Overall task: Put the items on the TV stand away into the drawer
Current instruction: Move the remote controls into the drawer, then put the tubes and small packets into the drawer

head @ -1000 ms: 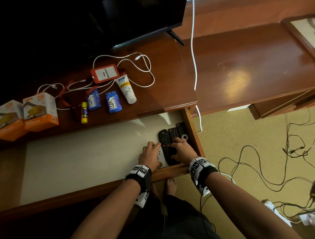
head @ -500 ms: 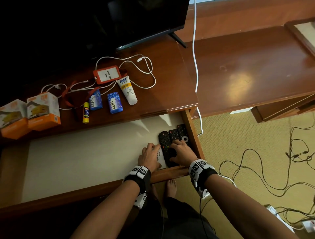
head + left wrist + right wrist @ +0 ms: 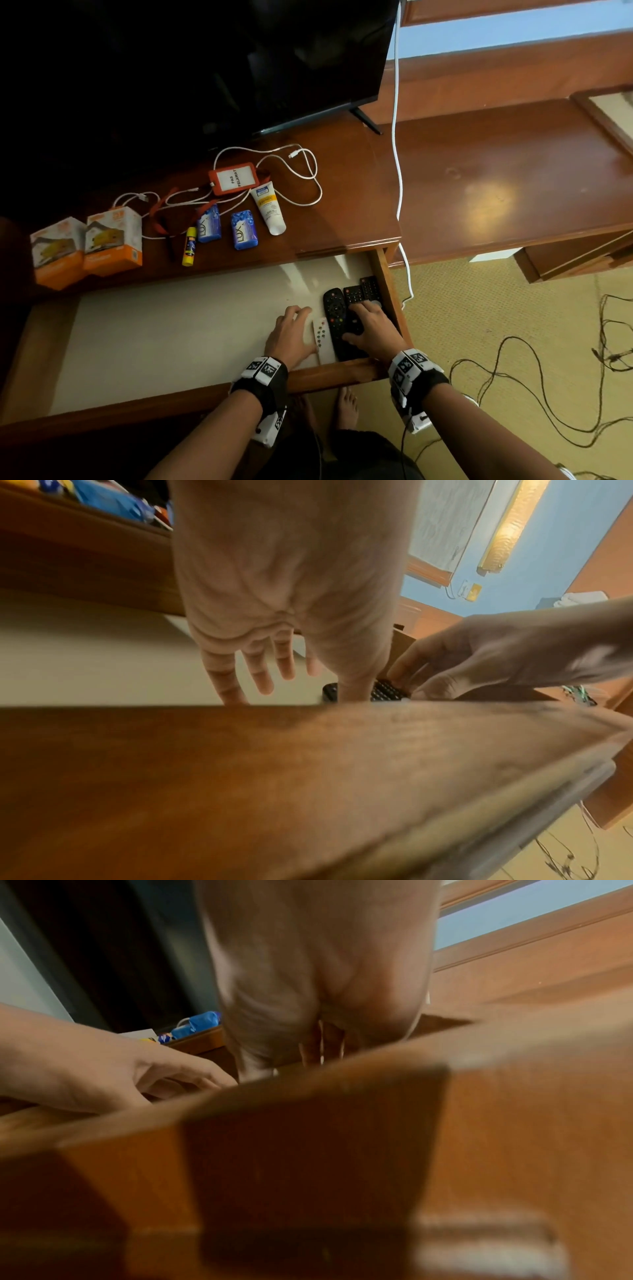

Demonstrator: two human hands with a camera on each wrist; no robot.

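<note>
The drawer (image 3: 171,407) is pulled out, showing its cream lining. At its right end lie black remotes (image 3: 334,313) and a small white remote (image 3: 322,339). My left hand (image 3: 291,332) lies flat on the lining beside the white remote, fingers (image 3: 263,674) spread and straight. My right hand (image 3: 371,329) rests on top of the black remotes, fingertips (image 3: 397,680) bent down onto one. On the stand top sit two orange boxes (image 3: 113,240), a yellow glue stick (image 3: 189,246), two blue soap packs (image 3: 244,229), a white tube (image 3: 269,212), a red badge holder (image 3: 234,178) and white cables (image 3: 308,178).
A dark TV (image 3: 239,68) stands behind the items. A white cord (image 3: 397,171) hangs down past the drawer's right side. Black wires (image 3: 513,394) trail over the carpet at right. The drawer front (image 3: 240,764) fills both wrist views.
Both hands stay on the remotes at the drawer's right end with only slight finger shifts. The head view has tilted a little.
</note>
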